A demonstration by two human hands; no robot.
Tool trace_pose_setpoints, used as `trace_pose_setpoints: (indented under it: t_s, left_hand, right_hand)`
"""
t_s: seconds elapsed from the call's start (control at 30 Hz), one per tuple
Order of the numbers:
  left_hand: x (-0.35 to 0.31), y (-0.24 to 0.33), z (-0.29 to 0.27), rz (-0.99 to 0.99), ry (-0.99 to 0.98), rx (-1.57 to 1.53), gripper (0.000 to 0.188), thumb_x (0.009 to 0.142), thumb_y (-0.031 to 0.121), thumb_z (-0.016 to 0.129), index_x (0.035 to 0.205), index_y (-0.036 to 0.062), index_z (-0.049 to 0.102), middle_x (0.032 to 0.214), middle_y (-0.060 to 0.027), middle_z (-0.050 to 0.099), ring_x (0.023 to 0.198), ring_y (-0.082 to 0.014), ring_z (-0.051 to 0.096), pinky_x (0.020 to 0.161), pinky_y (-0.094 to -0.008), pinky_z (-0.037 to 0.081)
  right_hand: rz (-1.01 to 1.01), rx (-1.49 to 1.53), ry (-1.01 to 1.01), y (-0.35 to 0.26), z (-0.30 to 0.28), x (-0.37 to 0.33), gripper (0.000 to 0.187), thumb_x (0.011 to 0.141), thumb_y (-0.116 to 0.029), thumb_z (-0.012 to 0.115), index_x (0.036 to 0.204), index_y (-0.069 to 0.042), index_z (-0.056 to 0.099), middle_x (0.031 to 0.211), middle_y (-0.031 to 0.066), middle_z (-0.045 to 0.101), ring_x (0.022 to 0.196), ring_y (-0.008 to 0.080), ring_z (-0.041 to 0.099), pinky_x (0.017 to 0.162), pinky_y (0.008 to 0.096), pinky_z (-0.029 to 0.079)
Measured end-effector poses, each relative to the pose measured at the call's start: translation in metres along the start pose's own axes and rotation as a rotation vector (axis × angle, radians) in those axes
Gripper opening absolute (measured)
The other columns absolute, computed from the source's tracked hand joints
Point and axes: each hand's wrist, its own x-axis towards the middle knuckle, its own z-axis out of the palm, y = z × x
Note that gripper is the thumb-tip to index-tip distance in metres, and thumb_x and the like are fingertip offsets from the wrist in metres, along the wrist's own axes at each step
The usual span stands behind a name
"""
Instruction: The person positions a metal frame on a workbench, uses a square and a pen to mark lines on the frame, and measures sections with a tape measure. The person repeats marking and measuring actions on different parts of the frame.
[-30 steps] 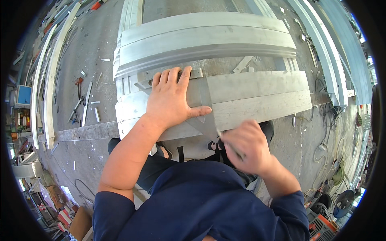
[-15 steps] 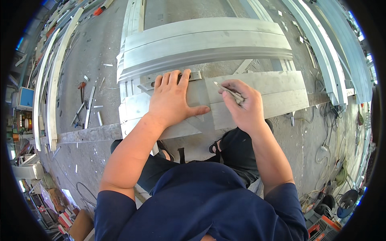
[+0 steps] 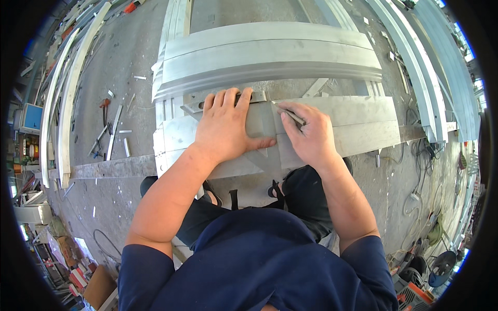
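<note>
My left hand lies flat with the thumb spread, its fingertips over the thick bar of a metal set square. The square rests on a wide silvery metal profile lying crosswise in front of me; part of it is hidden under the palm. My right hand is closed on a slim pointed pen-like tool, its tip beside the square's edge at the far side of the profile. Beyond both hands lies a second wide metal profile.
Long metal bars lie at the left and right. A flat metal beam runs crosswise under the profiles. Offcuts and a red-handled tool lie on the floor at left. Cables trail at right.
My right hand has moved slightly left and the pen-like tool's tip is now closer to the square's edge. My left hand stays pressed on the square.
</note>
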Motion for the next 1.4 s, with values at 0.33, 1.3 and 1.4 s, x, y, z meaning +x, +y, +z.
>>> trace_pose_setpoints:
  t_s: [0.33, 1.3, 1.4]
  left_hand:
    - [-0.003, -0.007, 0.011, 0.060, 0.056, 0.021, 0.129, 0.073, 0.093, 0.066, 0.158, -0.0009, 0.042, 0.150, -0.0245, 0.049, 0.143, -0.0401, 0.042, 0.125, -0.0528, 0.025]
    - [0.006, -0.062, -0.018, 0.077, -0.039, -0.149, 0.040, 0.109, 0.033, 0.058, 0.139, 0.0086, 0.065, 0.107, -0.0139, 0.066, 0.106, -0.0370, 0.065, 0.091, -0.0473, 0.052]
    - [0.007, -0.060, -0.020, 0.092, -0.042, -0.141, 0.040, 0.109, 0.032, 0.057, 0.141, 0.0086, 0.064, 0.108, -0.0142, 0.065, 0.108, -0.0375, 0.065, 0.092, -0.0478, 0.052]
  right_hand:
    - [-0.318, 0.029, -0.441, -0.031, -0.078, -0.078, 0.021, 0.085, -0.002, 0.074, 0.106, -0.004, 0.077, 0.082, 0.0092, 0.072, 0.071, 0.0324, 0.066, 0.070, 0.0419, 0.053]
    - [-0.208, -0.340, -0.039, 0.020, -0.025, -0.020, 0.032, 0.097, -0.006, 0.067, 0.128, -0.006, 0.067, 0.128, 0.0150, 0.072, 0.132, 0.0382, 0.061, 0.116, 0.0503, 0.047]
    - [-0.209, -0.346, -0.041, 0.020, -0.025, -0.020, 0.032, 0.097, -0.007, 0.067, 0.129, -0.006, 0.067, 0.129, 0.0152, 0.072, 0.132, 0.0381, 0.061, 0.117, 0.0507, 0.046]
